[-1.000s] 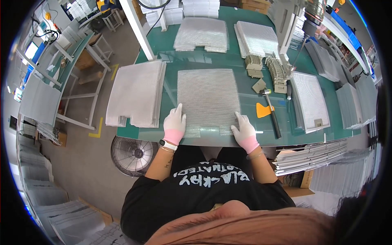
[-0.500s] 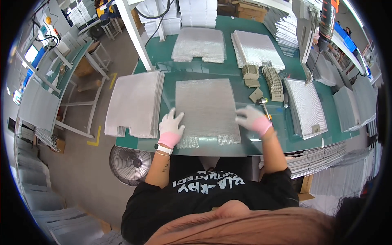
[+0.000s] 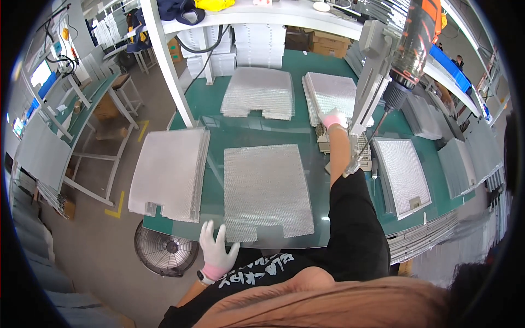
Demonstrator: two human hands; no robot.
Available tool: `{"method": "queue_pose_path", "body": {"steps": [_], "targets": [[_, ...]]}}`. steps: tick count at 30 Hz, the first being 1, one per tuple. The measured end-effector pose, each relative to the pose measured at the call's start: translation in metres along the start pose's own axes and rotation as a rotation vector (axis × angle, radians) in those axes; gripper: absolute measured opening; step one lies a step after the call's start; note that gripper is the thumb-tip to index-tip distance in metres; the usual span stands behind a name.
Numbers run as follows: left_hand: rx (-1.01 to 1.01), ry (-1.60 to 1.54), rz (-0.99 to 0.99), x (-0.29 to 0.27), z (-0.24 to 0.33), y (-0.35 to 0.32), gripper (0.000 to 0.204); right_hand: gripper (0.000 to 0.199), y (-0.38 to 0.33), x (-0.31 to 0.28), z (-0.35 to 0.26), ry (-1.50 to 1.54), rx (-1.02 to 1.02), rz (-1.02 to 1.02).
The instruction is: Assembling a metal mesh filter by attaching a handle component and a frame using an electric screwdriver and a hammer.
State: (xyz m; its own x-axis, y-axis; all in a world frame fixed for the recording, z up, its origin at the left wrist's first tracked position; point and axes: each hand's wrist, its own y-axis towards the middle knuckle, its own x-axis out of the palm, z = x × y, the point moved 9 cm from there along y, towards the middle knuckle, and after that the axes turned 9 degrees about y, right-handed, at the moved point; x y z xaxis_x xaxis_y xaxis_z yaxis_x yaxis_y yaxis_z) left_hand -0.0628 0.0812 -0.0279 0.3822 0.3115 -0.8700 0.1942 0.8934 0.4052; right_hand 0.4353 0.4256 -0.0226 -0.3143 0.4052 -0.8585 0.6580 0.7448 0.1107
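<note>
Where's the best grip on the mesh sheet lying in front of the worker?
Probably the near edge of the mesh sheet, approached from the worker's side. It lies flat on the table, but that edge with its notch reaches the table's front rim, beside the left hand.

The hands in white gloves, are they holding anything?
Left hand rests open at the mesh sheet's near corner, gripping nothing. Right hand reaches the small stacked parts; a hold cannot be told.

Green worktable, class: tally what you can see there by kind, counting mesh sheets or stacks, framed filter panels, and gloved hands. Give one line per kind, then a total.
Mesh sheets or stacks on the green worktable: 4 (single sheet, left stack, far stacks)
Framed filter panel: 1
Gloved hands: 2 (left hand, right hand)
Total: 7
</note>
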Motion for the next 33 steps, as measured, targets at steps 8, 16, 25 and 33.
{"method": "queue_pose_path", "body": {"steps": [8,16,25,33], "targets": [[0.104,-0.127,0.031,0.023,-0.009,-0.029,0.073,0.085,0.034,-0.023,0.025,0.058,0.028,-0.134],[0.126,-0.207,0.103,0.014,0.01,-0.023,0.068,0.082,0.002,-0.12,0.02,0.823,-0.314,0.54],[-0.17,-1.718,-0.276,0.021,0.093,0.04,0.048,0.092,-0.331,-0.138,-0.014,1.03,-0.889,0.232],[-0.404,-1.289,-0.012,0.004,0.029,0.053,0.036,0.097,-0.395,-0.171,0.015,0.283,-0.73,0.145]]}}
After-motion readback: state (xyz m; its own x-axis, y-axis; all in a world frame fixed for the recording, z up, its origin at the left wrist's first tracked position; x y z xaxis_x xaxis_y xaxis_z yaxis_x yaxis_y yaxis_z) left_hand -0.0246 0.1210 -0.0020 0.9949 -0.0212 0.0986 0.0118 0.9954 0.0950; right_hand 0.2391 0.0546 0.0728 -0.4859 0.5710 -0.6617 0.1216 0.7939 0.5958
